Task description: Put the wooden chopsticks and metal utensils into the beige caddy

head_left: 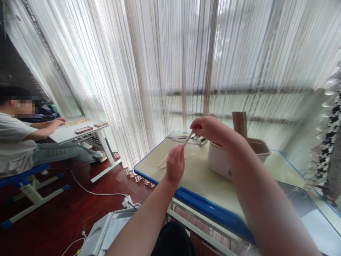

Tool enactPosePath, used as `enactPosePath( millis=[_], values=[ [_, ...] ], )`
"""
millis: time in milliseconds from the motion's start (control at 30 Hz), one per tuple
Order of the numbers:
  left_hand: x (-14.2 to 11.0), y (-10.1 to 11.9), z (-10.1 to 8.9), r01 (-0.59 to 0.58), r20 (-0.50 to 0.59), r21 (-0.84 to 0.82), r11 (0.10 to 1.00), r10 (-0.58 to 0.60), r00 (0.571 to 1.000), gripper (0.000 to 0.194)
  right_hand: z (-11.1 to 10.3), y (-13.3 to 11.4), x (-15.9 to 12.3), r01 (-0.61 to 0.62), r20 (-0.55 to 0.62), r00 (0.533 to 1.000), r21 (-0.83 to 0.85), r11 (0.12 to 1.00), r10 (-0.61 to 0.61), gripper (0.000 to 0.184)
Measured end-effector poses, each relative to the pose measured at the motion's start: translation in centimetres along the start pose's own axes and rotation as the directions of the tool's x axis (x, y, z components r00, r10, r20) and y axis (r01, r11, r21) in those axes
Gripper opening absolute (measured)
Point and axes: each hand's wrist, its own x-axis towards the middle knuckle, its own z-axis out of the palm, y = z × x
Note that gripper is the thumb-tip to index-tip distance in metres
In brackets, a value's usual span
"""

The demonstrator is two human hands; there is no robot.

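Note:
My left hand (176, 165) is closed round the lower end of a thin pale stick (188, 139), held slanted above the table. Higher up, the fingers of my right hand (206, 127) pinch the stick's upper end. Several similar thin sticks (163, 161) lie on the cream tabletop (197, 174), behind and beside my left hand. A whitish plastic bin (220, 161) stands below my right forearm, which partly hides it. From the bin rises a brown ribbed upright piece (239, 123). Shiny metal items (198, 139) lie at the table's far edge, too unclear to name.
The table has a raised blue edge (207, 208). A dark flat panel (295, 197) lies at its right. Sheer curtains (165, 71) hang behind. At left, a person (16, 142) sits at a white table (71, 131) with small pieces. A power strip (128, 202) and cables are on the floor.

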Motion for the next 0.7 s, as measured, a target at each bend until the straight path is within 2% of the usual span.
enactPosePath(
  millis=[67,133,167,233,300,367,400,467,567,700],
  values=[
    [0.5,0.5,0.6,-0.017,-0.014,-0.071,0.997,0.016,1.000,0.027,-1.3,0.0,-0.4,0.039,-0.058,0.998,0.083,0.996,-0.034,0.015],
    [1.5,0.9,1.7,0.002,-0.022,-0.139,0.990,-0.005,1.000,0.031,-2.7,0.5,-1.1,0.073,-0.173,0.984,0.177,0.982,-0.042,0.015],
    [2.1,1.1,2.5,0.039,-0.023,-0.175,0.984,-0.043,0.999,0.032,-3.5,1.0,-1.6,0.086,-0.243,0.969,0.214,0.973,-0.032,0.016],
    [3.6,1.5,4.4,0.177,-0.039,-0.263,0.948,-0.194,0.980,0.032,-5.3,1.9,-2.8,0.082,-0.390,0.921,0.239,0.968,0.018,0.019],
    [5.0,1.9,6.6,0.345,-0.050,-0.371,0.862,-0.390,0.920,0.033,-7.2,2.7,-4.5,0.017,-0.529,0.843,0.207,0.978,0.097,0.021],
    [5.8,2.1,8.7,0.438,-0.028,-0.454,0.776,-0.504,0.863,0.036,-8.9,3.3,-6.2,-0.105,-0.625,0.759,0.157,0.982,0.181,0.023],
    [5.9,2.2,9.6,0.454,-0.010,-0.472,0.756,-0.520,0.854,0.037,-9.6,3.6,-7.0,-0.170,-0.650,0.729,0.132,0.977,0.215,0.024],
    [5.3,2.2,10.9,0.455,0.019,-0.463,0.761,-0.505,0.863,0.039,-10.5,3.9,-8.2,-0.284,-0.666,0.696,0.090,0.955,0.269,0.026],
    [3.5,2.2,11.5,0.433,0.094,-0.397,0.809,-0.434,0.896,0.038,-10.6,4.3,-8.7,-0.377,-0.632,0.711,0.027,0.926,0.309,0.025],
    [2.1,2.7,10.9,0.230,0.196,-0.357,0.905,-0.169,0.966,0.037,-9.4,4.3,-7.2,-0.362,-0.492,0.821,-0.056,0.930,0.290,0.022]
  ],
)
